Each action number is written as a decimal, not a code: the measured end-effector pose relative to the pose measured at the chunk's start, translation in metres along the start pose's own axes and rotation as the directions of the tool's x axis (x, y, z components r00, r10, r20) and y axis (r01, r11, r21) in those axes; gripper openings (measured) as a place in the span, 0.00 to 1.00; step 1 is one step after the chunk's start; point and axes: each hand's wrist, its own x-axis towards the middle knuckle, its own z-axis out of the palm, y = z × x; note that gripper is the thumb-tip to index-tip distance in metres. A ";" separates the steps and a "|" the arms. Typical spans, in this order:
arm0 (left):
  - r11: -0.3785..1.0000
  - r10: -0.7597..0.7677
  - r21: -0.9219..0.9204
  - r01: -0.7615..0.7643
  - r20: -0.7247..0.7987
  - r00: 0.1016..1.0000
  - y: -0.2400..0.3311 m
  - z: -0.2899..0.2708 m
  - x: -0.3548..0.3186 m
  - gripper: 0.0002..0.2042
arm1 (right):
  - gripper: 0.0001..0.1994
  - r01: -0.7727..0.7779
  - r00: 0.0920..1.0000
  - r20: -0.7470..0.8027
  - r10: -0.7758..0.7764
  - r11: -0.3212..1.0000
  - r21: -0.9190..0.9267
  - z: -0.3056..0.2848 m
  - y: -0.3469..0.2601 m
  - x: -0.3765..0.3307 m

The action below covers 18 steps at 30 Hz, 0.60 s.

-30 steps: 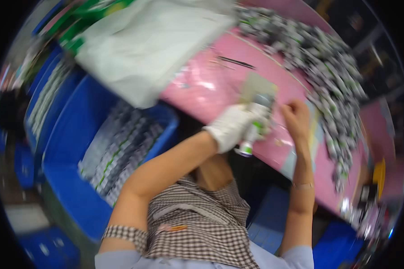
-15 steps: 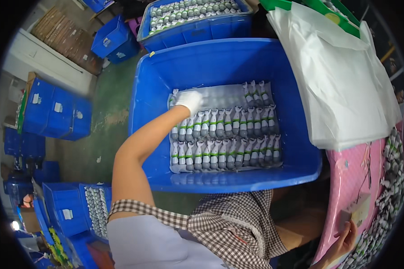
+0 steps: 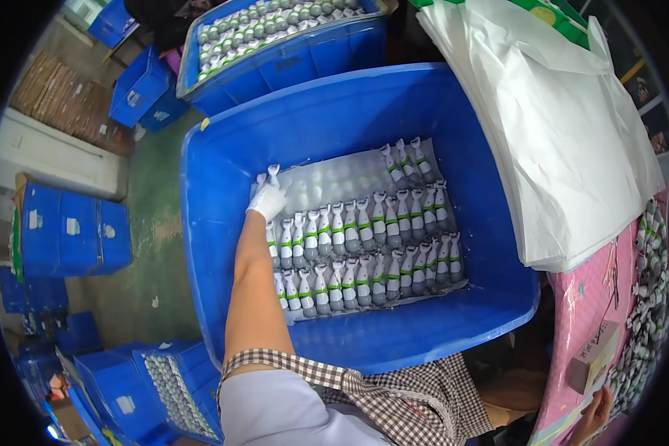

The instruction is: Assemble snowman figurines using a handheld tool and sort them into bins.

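In the large blue bin, pin-shaped wrapped pieces lie in rows, grey at the bottom, white above, with a green band and twisted top. My left hand, in a white glove, is at the left end of the farthest row. Its fingers are closed about a wrapped piece whose top sticks out past them; another lies just left. Three pieces lie at that row's right end, with translucent sheet between. My bare right hand is at the pink table, fingers loosely stretched beside a small box, holding nothing visible.
White sheets hang over the bin's right side. A heap of wrapped pieces covers the right edge of the pink table. Another filled blue bin stands behind. Stacked blue bins stand on the left across the green floor.
My left hand has moved left to the far row's left end, where a second piece top now shows. My right hand has dropped slightly from the small box. The whole view has shifted and tilted.
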 end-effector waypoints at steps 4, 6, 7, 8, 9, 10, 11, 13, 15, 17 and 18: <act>0.924 -0.291 -0.278 0.264 -0.060 0.955 0.010 0.081 -0.014 0.10 | 0.11 -0.063 0.992 0.121 0.040 0.980 0.191 -0.009 0.100 0.018; 0.665 -0.406 -0.695 0.273 -0.029 0.914 0.039 0.081 -0.008 0.12 | 0.09 -0.153 0.981 0.137 0.140 0.985 0.082 -0.012 0.054 0.028; 0.420 -0.541 -0.902 0.100 -0.161 0.825 0.030 0.092 -0.037 0.12 | 0.07 0.048 0.998 0.027 -0.048 0.999 0.001 0.009 0.070 0.045; 0.701 -0.315 -0.679 0.217 -0.022 0.949 0.037 0.073 -0.032 0.11 | 0.06 0.055 0.997 -0.049 -0.054 0.998 0.020 0.016 0.043 0.060; 0.729 -0.257 -0.574 0.373 0.275 0.926 0.046 -0.014 0.000 0.13 | 0.05 0.040 0.996 -0.077 -0.041 0.999 -0.020 0.005 0.043 0.073; 0.323 -0.623 -0.891 0.319 0.053 0.780 0.047 -0.029 -0.013 0.16 | 0.06 0.127 0.982 -0.144 -0.122 0.992 0.024 0.010 0.056 0.099; 0.643 -0.612 -0.641 0.419 -0.101 0.784 0.034 -0.005 -0.030 0.19 | 0.06 0.126 0.982 -0.152 -0.108 0.985 0.114 0.018 0.057 0.123; 0.604 -0.487 -0.677 0.421 0.104 0.867 0.050 -0.068 0.003 0.19 | 0.09 0.039 0.981 -0.192 -0.021 0.995 0.091 0.011 0.080 0.162; 0.365 -0.513 -0.881 0.302 0.081 0.855 0.039 -0.075 0.012 0.19 | 0.11 0.089 0.974 -0.213 -0.074 0.994 0.063 0.047 0.099 0.207; 0.413 -0.536 -0.900 0.142 -0.113 0.837 0.043 -0.103 0.036 0.18 | 0.12 0.071 0.975 -0.206 -0.083 0.995 -0.064 0.077 0.119 0.243; 0.300 -0.504 -0.944 0.135 -0.037 0.863 0.047 -0.141 0.042 0.18 | 0.13 0.246 0.928 -0.252 -0.274 0.960 -0.136 0.094 0.124 0.260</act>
